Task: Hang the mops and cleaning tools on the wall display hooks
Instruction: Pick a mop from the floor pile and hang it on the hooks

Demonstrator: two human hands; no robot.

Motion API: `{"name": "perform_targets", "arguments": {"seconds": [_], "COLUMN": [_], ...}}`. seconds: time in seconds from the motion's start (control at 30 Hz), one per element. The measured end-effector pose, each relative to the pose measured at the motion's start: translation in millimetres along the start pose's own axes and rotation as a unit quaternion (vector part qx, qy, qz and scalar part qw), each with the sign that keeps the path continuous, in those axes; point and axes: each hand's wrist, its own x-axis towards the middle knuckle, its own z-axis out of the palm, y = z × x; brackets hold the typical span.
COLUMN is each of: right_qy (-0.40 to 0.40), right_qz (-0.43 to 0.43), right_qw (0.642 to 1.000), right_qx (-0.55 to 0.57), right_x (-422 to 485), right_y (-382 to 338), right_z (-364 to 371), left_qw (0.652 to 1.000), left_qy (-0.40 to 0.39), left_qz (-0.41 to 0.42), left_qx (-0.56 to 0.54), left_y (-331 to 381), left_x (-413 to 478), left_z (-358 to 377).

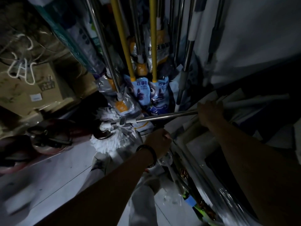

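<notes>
A mop with a fluffy white head (112, 141) and a steel handle (166, 116) lies almost level in the middle of the dim view, head to the left. My right hand (210, 114) grips the handle at its right end. Lower down, my left hand (158, 141), with a dark bracelet on the wrist, is curled round the top of a plastic-wrapped pole (184, 162) that slants down to the right. Behind hang several mops (154, 46) with yellow and steel handles and packaged heads (143, 93).
Cardboard boxes (45, 85) and white hangers (21, 69) fill the left side. A dark reddish rounded object (53, 136) sits low on the left. More wrapped poles and packages (203, 201) crowd the lower right. Pale tiled floor (57, 173) shows at the bottom left.
</notes>
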Motion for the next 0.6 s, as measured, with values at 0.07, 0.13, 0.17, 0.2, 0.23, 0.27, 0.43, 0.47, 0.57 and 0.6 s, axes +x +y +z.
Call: {"name": "perform_targets", "arguments": {"seconds": [0.07, 0.13, 0.17, 0.2, 0.23, 0.27, 0.43, 0.47, 0.57, 0.6], "right_qy": [0.063, 0.105, 0.104, 0.102, 0.104, 0.106, 0.083, 0.096, 0.127, 0.126], "right_qz": [-0.01, -0.021, -0.021, -0.023, -0.028, -0.026, -0.029, -0.024, -0.056, -0.077], "right_qw": [0.998, 0.994, 0.994, 0.994, 0.994, 0.994, 0.993, 0.99, 0.986, 0.987], "right_qx": [-0.01, -0.009, -0.006, -0.013, -0.014, -0.008, 0.075, 0.097, 0.096, 0.06], "right_x": [-7, -20, -29, -40, -52, -64, -127, -140, -172, -178], "right_y": [0, -3, -7, -14, -21, -29, -68, -73, -87, -93], "right_z": [-4, -21, -35, -50, -63, -75, -147, -158, -183, -188], "left_qw": [1.0, 1.0, 1.0, 1.0, 1.0, 0.999, 0.997, 0.997, 0.991, 0.988], "left_qy": [0.005, 0.009, 0.013, 0.018, 0.027, 0.033, 0.072, 0.077, 0.119, 0.136], "left_qz": [0.003, 0.0, 0.002, 0.004, 0.008, 0.002, 0.023, 0.026, 0.058, 0.069], "left_qx": [-0.009, -0.016, -0.014, -0.01, -0.013, -0.025, -0.006, -0.008, 0.0, -0.002], "left_y": [3, 9, 13, 17, 20, 21, 42, 48, 77, 84], "left_x": [-6, -14, -19, -25, -32, -37, -73, -80, -107, -116], "left_z": [-2, -7, -12, -17, -22, -27, -63, -72, -100, -109]}}
